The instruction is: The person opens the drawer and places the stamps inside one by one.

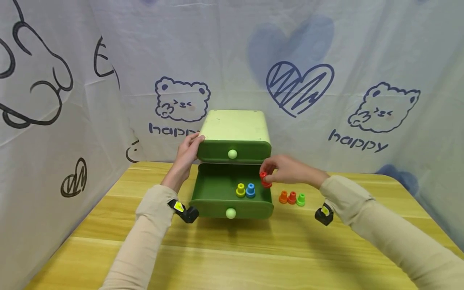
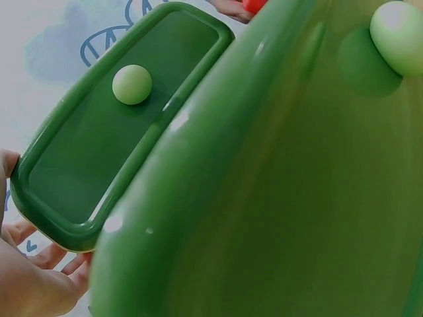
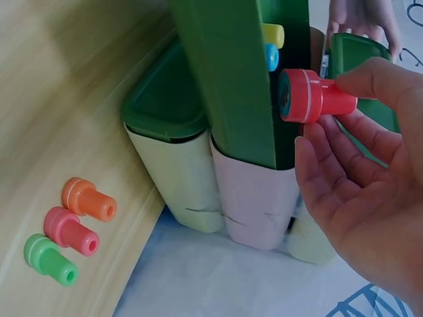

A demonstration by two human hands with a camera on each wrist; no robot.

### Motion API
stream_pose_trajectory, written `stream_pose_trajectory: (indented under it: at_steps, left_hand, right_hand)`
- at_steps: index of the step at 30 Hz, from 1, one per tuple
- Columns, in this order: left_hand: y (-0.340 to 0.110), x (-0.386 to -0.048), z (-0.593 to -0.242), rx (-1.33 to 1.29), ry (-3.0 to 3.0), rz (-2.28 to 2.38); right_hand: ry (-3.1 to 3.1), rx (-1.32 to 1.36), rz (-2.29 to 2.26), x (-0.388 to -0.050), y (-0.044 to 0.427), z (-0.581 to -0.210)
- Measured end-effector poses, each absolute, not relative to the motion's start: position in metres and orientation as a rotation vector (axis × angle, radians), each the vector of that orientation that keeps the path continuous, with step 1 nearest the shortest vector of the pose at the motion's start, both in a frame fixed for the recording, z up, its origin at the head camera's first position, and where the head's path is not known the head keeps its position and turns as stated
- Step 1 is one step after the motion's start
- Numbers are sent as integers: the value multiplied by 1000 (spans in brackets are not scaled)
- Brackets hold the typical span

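Between thumb and fingers, my right hand (image 1: 288, 169) pinches a red stamp-like peg (image 3: 314, 96) at the right side of the pulled-out green drawer (image 1: 214, 207). A yellow peg (image 1: 241, 190) and a blue peg (image 1: 250, 190) stand side by side inside that drawer. My left hand (image 1: 186, 155) holds the left side of the cabinet (image 1: 235, 125) by its top drawer (image 2: 99, 132), thumb at the front edge and fingers spread along the side in the left wrist view.
On the wooden table (image 1: 290, 257), right of the drawer, stand an orange peg (image 1: 283, 197), another red peg (image 1: 292, 197) and a green peg (image 1: 301, 199). A patterned cloth (image 1: 232, 52) hangs behind the cabinet. The top drawer is closed.
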State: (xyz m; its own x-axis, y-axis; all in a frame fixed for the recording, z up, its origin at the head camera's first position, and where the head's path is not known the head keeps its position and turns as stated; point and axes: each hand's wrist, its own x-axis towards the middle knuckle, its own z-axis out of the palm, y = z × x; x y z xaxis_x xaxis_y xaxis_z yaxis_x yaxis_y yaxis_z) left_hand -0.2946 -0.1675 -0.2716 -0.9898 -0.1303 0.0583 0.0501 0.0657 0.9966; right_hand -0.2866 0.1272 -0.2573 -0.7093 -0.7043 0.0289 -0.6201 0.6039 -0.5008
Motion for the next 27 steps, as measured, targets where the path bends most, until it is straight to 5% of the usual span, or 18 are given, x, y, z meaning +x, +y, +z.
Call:
stream_pose_trajectory:
  at_steps: [27]
  left_hand:
    - [-168,-294,-273,78,-2172,-2077]
  right_hand:
    - [2614,-1137,-594,-293,100,-275]
